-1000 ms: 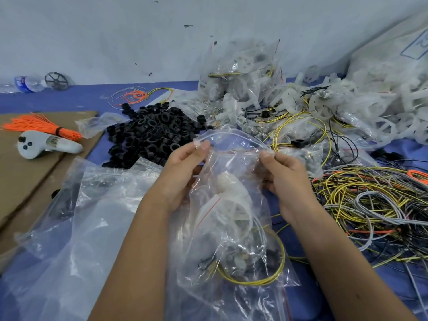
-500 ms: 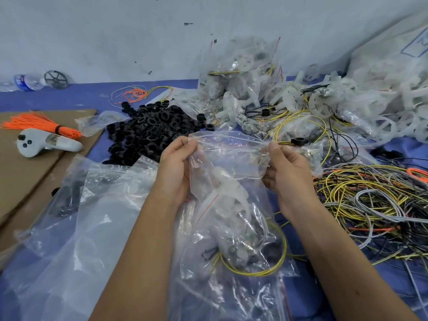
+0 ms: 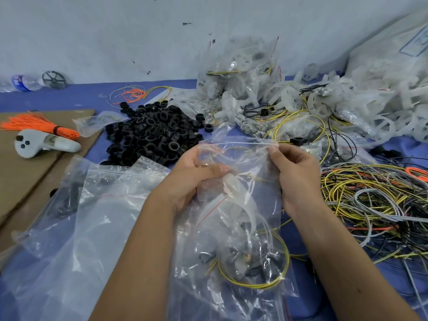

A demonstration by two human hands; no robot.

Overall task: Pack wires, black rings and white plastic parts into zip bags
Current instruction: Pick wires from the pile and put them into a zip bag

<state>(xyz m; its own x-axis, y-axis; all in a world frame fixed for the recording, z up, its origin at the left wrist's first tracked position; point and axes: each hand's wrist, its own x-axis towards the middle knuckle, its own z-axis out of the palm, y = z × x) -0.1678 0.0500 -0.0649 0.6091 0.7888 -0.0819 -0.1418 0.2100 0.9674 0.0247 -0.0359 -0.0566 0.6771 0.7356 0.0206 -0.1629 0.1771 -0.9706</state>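
Head view: both hands, left hand (image 3: 192, 179) and right hand (image 3: 294, 174), pinch the filled zip bag (image 3: 234, 228) just in front of the black rings (image 3: 152, 133); an uneven seal could leave parts spilling.

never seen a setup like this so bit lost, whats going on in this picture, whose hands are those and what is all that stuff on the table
There is no machine here. A person wears a camera on their head, so you look down along their own two arms.

The left hand and right hand both grip a clear zip bag near its top edge. Inside it you can make out a white plastic part and a loop of yellow wire.

The blue table holds the supplies: a pile of black rings beyond the left hand, a tangle of wires to the right, and white plastic parts heaped at the back right, some already bagged. Empty bags lie at the left, with a bundle of orange ties and a white handheld controller on cardboard.
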